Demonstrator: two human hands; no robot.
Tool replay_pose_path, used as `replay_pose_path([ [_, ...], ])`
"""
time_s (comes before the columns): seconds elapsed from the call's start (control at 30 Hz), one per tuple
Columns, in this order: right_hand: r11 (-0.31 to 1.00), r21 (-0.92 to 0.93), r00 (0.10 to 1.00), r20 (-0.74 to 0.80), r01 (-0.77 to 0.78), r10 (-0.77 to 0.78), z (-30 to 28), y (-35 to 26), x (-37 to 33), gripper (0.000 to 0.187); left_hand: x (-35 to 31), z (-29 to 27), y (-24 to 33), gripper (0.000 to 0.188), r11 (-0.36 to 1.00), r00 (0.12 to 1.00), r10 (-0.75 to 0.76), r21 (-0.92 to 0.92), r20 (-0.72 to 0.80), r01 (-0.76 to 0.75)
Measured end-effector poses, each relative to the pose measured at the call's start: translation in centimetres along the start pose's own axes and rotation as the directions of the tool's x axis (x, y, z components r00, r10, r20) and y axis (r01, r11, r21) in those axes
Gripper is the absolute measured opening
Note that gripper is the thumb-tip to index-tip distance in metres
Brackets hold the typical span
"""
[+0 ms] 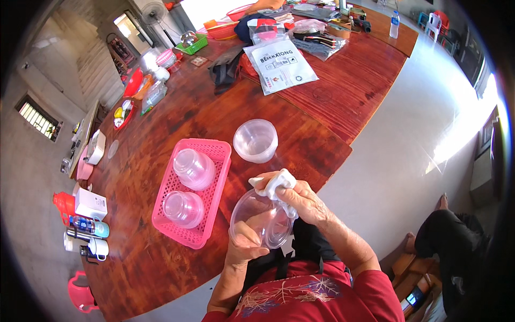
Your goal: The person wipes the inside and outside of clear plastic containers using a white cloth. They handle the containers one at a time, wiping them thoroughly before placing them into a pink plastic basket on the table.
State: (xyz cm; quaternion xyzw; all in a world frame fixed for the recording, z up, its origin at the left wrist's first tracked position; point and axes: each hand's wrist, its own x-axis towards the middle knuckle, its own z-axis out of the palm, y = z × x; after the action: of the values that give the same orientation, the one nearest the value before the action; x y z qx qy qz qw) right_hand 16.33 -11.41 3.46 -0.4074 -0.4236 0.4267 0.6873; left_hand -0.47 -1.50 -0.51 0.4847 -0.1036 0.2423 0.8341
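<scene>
My left hand holds a clear plastic bowl tilted in front of me, its fingers seen partly through the plastic. My right hand grips a crumpled white cloth and presses it against the bowl's upper rim. Just beyond my hands, clear plastic bowls, apparently nested, stand upright on the table. To their left is a pink plastic basket. Two stacks of clear containers sit upside down in it, a farther stack and a nearer stack.
The brown wooden table carries a white plastic bag, a green basket and a water bottle farther off. Cups, bottles and a white box line its left edge. At right, a person's dark-trousered leg shows.
</scene>
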Motion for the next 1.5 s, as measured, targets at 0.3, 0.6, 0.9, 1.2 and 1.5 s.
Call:
replay_pose_path([
  [0.3,0.83,-0.476,0.821,-0.32,0.292,-0.472,3.7,4.3,-1.0,0.046,1.7,-0.1,-0.7,0.062,0.828,0.944,-0.075,-0.548,-0.322,-0.122],
  [0.6,0.248,-0.863,0.807,0.26,0.441,-0.531,2.9,1.2,0.2,0.042,1.0,-0.7,0.1,0.06,0.857,0.92,-0.218,-0.516,-0.327,0.02],
  [0.9,0.588,-0.788,0.914,-0.081,0.185,-0.397,2.1,0.2,2.3,0.048,1.8,2.5,-0.4,0.064,0.93,0.9,-0.261,-0.34,-0.349,0.138],
  [1.2,0.378,-0.9,0.899,0.034,0.218,-0.436,3.6,1.4,-0.2,0.052,1.3,1.0,-0.8,0.056,0.958,0.846,-0.184,-0.285,-0.5,0.04],
  [1.5,0.473,-0.848,0.877,-0.021,0.239,-0.481,2.8,2.0,-3.8,0.045,1.2,0.2,-1.2,0.039,0.967,0.844,-0.192,-0.242,-0.502,0.076],
])
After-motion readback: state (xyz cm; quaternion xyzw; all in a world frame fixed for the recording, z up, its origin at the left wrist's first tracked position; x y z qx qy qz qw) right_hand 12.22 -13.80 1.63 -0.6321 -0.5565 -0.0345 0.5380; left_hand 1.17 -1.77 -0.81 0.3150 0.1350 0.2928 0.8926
